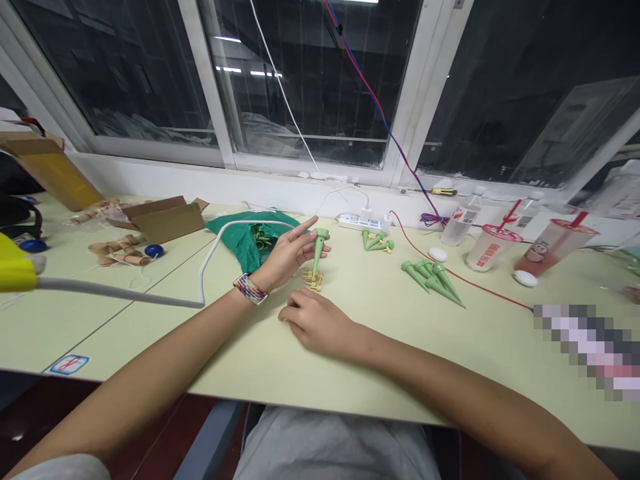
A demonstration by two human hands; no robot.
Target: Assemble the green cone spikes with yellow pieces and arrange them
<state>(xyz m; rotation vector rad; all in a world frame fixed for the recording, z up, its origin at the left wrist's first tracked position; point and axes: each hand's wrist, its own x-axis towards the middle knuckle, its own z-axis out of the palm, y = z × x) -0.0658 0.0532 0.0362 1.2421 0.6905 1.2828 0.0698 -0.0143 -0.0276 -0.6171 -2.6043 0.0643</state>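
Left hand point(284, 261): half-curled, fingers fanned, one green spike point(319, 250) held upright among them, wide cap up, tip down by the yellow fittings point(315, 287) on the table point(240, 353). Exact finger contacts on it: can't make out. I read the upright hold as leaving both ends clear. Right hand point(320, 323) sits just on the near side, loosely curled, back up, close to the tabletop; can't make out whether anything small is in its fingertips. Fittings are clustered between the hands, likely for short reach. Loose spikes point(447, 281) lie on their sides to the right, tips pointing near-right, presumably because a cone won't stand on its point. Far bunch point(373, 241) lies by the power strip point(357, 221), a bit of yellow at one end. Behind my left hand a crumpled teal bag point(235, 237) gapes, green parts point(263, 235) inside, so it seems to act as the bin. Materials: spikes look like smooth moulded plastic, slim taper, flared cap; fittings small, stubby, probably plastic too; bag thin, creased film; tabletop flat, pale yellow-green, faint sheen.
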